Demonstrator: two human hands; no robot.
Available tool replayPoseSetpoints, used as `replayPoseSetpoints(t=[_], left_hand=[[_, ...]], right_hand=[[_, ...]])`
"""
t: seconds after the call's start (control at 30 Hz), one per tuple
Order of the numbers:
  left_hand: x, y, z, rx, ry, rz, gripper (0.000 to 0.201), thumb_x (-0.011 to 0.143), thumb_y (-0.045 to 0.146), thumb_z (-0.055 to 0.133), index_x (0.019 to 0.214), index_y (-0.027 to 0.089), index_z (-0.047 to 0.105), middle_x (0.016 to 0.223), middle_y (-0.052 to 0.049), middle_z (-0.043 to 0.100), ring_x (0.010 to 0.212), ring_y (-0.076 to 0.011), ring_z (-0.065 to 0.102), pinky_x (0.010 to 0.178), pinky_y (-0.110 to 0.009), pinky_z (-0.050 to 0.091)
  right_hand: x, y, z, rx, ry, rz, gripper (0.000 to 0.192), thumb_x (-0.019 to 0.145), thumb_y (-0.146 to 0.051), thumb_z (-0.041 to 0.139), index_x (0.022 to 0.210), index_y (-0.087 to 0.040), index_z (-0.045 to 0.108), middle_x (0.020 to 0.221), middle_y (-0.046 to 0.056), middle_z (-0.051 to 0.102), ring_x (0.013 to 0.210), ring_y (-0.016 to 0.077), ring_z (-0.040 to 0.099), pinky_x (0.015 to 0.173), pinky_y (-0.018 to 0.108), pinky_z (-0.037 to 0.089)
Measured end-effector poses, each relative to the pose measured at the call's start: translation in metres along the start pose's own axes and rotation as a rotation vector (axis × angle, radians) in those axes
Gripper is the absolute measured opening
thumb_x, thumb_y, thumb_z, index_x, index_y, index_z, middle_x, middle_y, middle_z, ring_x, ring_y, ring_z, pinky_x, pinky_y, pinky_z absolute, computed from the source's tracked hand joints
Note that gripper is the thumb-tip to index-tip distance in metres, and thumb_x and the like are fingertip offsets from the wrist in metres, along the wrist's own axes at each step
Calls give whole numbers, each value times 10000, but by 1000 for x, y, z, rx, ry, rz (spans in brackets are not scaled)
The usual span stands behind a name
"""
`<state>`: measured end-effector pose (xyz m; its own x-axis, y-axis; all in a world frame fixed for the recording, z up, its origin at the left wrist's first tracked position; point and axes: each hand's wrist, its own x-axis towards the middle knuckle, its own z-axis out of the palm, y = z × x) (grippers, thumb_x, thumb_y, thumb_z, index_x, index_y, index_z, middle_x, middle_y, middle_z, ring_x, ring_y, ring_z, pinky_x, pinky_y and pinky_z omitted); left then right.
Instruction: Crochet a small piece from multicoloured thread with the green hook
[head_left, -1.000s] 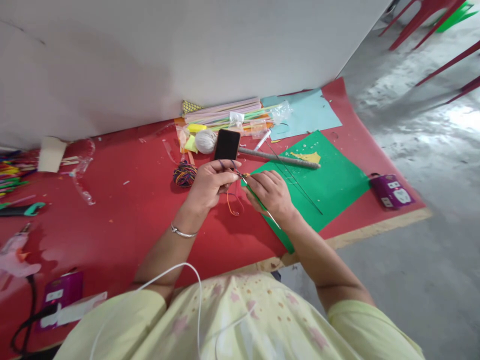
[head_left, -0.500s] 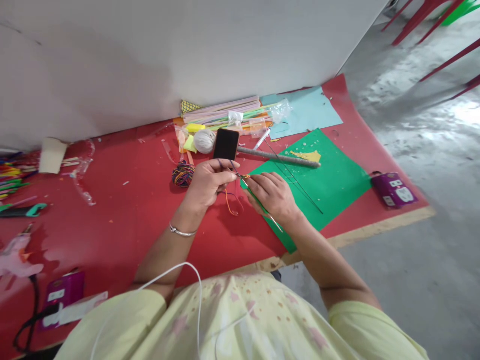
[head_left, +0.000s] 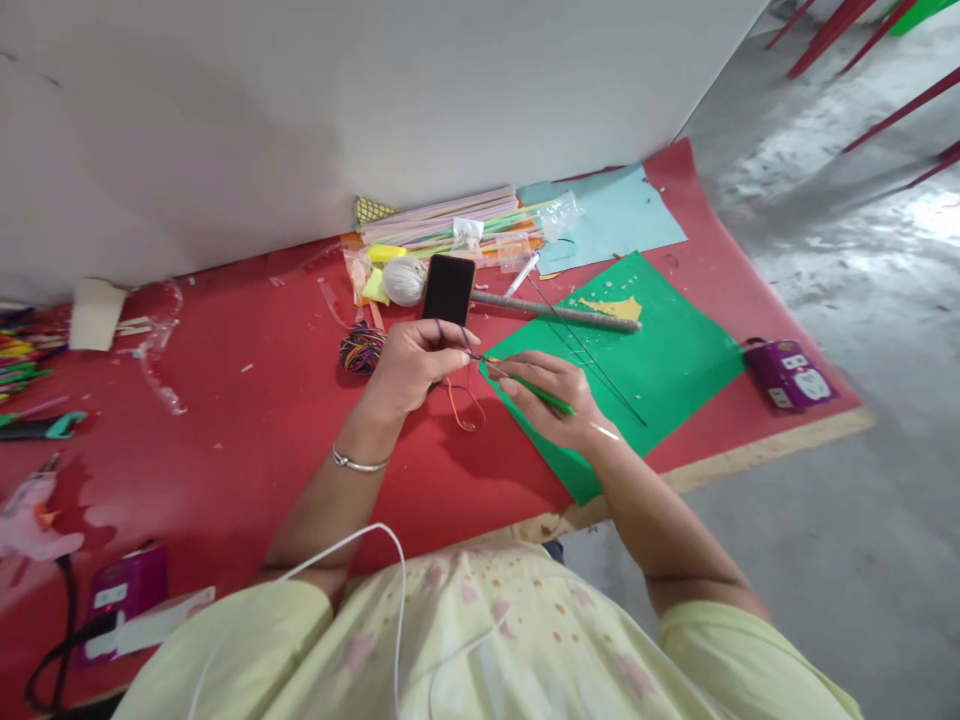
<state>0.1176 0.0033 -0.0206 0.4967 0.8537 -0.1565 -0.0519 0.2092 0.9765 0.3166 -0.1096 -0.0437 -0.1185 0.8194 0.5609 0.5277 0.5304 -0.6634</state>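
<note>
A red mat [head_left: 247,440] covers the table; on it, toward two o'clock, lies a green sheet [head_left: 660,365]. At its centre the left hand [head_left: 409,365] is clenched, fingertips pinching thin coloured threads [head_left: 457,395] whose orange loop dangles at six o'clock. The right hand [head_left: 551,395], at three o'clock of the left, grips a green stick [head_left: 544,395], its tip meeting the threads. The wrapping seems barely begun: most of the stick looks bare. A thread bundle [head_left: 361,348] waits at ten o'clock.
</note>
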Motion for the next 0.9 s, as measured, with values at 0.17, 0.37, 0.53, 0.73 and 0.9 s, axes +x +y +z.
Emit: replayPoseSetpoints(t=[0.17, 0.37, 0.53, 0.73, 0.9], left_hand=[[0, 2, 3, -77, -68, -52, 211, 627, 183, 886, 833, 168, 841, 752, -21, 741, 493, -47, 453, 476, -227, 332], [2, 1, 16, -170, -84, -114, 245, 585, 190, 894, 821, 166, 828, 694, -2, 713, 495, -59, 499, 469, -217, 354], [2, -1, 21, -207, -52, -134, 245, 585, 200, 891, 814, 165, 811, 693, 6, 705, 480, -45, 468, 459, -212, 331], [3, -3, 20, -227, -49, -135, 221, 623, 216, 909, 816, 157, 818, 658, 1, 682, 498, -57, 497, 446, -198, 302], [4, -5, 19, -255, -52, -117, 202, 641, 197, 898, 825, 165, 823, 636, 9, 654, 501, -51, 477, 441, -184, 262]], right_hand=[[-2, 2, 2, 398, 53, 297, 229, 1047, -361, 657, 1068, -233, 846, 971, 64, 825, 837, 179, 775, 766, 333, 625], [-7, 12, 20, 730, 123, 483, 400, 1037, -557, 619, 1047, -230, 851, 931, 58, 810, 828, 183, 768, 777, 339, 649], [-9, 15, 26, 670, 160, 505, 476, 1015, -633, 609, 1035, -215, 837, 925, 61, 795, 833, 184, 748, 834, 367, 656], [-9, 18, 28, 735, 222, 534, 418, 1021, -581, 628, 995, -223, 841, 915, 51, 793, 844, 190, 751, 820, 365, 631], [-10, 19, 29, 743, 245, 557, 421, 1008, -587, 638, 1001, -220, 845, 931, 60, 793, 856, 212, 759, 820, 389, 627]])
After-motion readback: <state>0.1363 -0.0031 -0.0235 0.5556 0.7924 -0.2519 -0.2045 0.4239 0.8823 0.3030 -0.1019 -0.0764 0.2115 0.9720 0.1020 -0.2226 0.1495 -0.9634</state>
